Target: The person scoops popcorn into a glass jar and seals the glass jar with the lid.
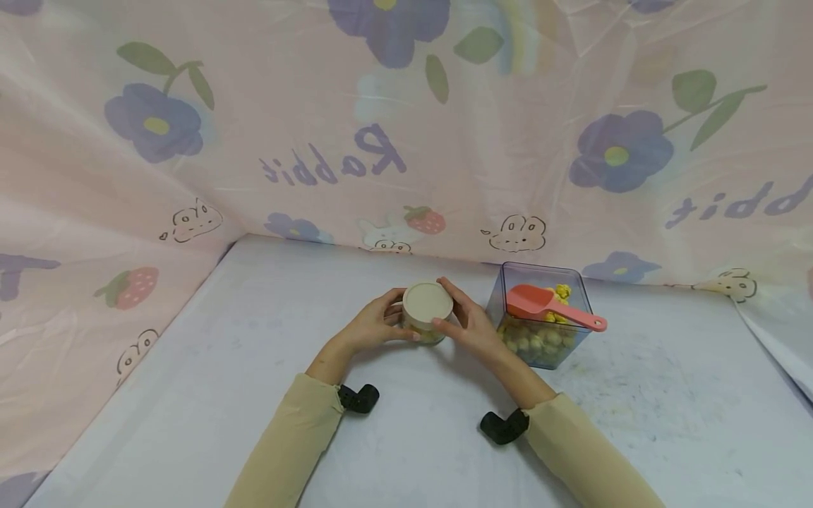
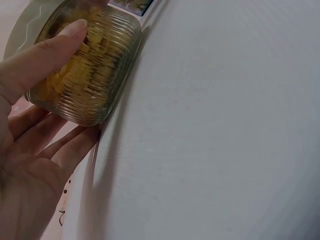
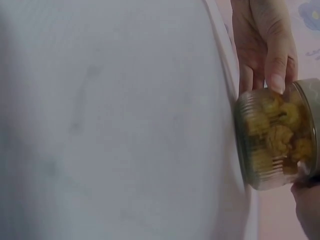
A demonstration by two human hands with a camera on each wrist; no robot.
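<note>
A ribbed glass jar (image 2: 107, 60) of yellow, popcorn-like pieces stands upright on the white table, topped by a pale cream lid (image 1: 428, 302). On its left side, my left hand (image 1: 371, 323) holds the glass between thumb and fingers, the thumb (image 2: 55, 52) lying across the front. My right hand (image 1: 478, 330) grips the lid's rim from the right, thumb at the near edge and index finger at the far edge. Only a small part of that hand (image 3: 309, 207) enters the right wrist view.
Just right of the jar, a clear bluish square container (image 1: 530, 346) holds more of the yellow pieces. A coral-red scoop (image 1: 536, 302) lies in it, its handle over the right rim. Behind the white table (image 1: 279, 296) hangs a pink patterned sheet (image 1: 457, 155).
</note>
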